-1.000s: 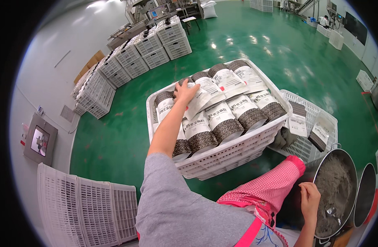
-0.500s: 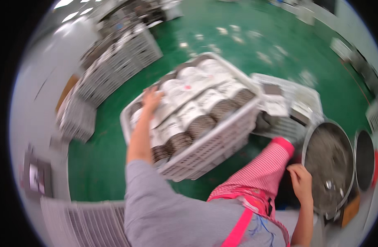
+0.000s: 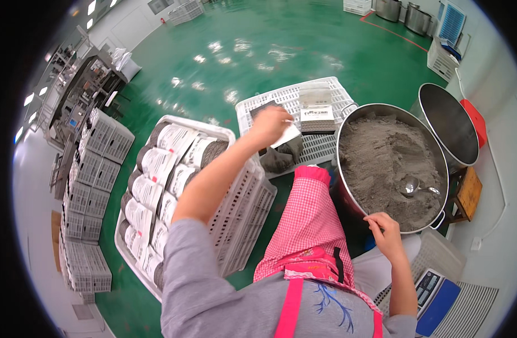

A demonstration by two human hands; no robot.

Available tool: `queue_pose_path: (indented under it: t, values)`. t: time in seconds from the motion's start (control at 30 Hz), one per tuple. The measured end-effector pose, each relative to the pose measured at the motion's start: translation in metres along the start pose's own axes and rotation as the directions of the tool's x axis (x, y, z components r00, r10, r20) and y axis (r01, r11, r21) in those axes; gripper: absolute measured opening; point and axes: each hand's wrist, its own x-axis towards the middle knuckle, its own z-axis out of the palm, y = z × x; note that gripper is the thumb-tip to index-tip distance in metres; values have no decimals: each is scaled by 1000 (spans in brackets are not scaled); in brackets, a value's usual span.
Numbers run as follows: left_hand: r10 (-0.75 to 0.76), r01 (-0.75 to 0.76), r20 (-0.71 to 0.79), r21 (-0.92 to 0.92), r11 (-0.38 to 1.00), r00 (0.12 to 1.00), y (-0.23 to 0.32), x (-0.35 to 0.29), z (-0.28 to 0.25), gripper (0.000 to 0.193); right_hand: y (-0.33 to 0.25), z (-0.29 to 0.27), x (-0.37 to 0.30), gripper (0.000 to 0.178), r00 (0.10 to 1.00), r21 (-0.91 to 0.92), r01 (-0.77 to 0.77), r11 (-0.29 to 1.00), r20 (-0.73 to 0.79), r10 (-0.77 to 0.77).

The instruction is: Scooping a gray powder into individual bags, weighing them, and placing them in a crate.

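My left hand [image 3: 270, 125] hangs over a white paper piece [image 3: 288, 135] and a dark grey bag [image 3: 282, 156] on a low white crate [image 3: 315, 147]; its fingers are bent and slightly blurred, with their grip unclear. Beside it, a block of printed paper labels [image 3: 317, 118] rests on the same crate. At the near rim of a large metal pot [image 3: 348, 194], my right hand [image 3: 384, 232] has thumb and fingers pinched together; anything between them is too small to make out. Grey-brown powder [image 3: 382, 163] fills much of the pot, and a metal scoop [image 3: 409, 186] lies in it.
Left of me, a white slatted crate [image 3: 230, 133] holds rows of grey bundles in white paper wraps [image 3: 155, 163]. An empty-looking metal pot [image 3: 450, 124], a wooden stool [image 3: 467, 194] and a scale [image 3: 430, 290] stand right. Stacked crates [image 3: 89, 191] line the far left.
My left hand has left the wrapped bundles and moved right, over the low crate. The view has swung right, bringing the powder pot nearer the middle. My right hand keeps its pinched shape.
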Motion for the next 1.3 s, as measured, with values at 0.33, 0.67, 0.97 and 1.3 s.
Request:
queue_pose_path:
  t: [0.33, 0.67, 0.97, 1.3]
  values:
    - [-194, 193, 15, 60, 979, 981, -108, 76, 203, 40, 23, -34, -36, 11, 960, -74, -187, 980, -224, 166]
    - [-465, 452, 92, 132, 882, 881, -155, 27, 203, 61, 24, -22, 0, 13, 951, 35, -267, 963, -150, 270]
    - [-406, 408, 293, 56, 911, 866, -195, 30, 185, 30, 24, -13, 0, 13, 963, 48, -242, 969, -113, 246]
    - [-436, 438, -73, 276, 855, 897, -167, 19, 189, 15, 20, -10, -6, 12, 961, 32, -247, 968, -123, 249]
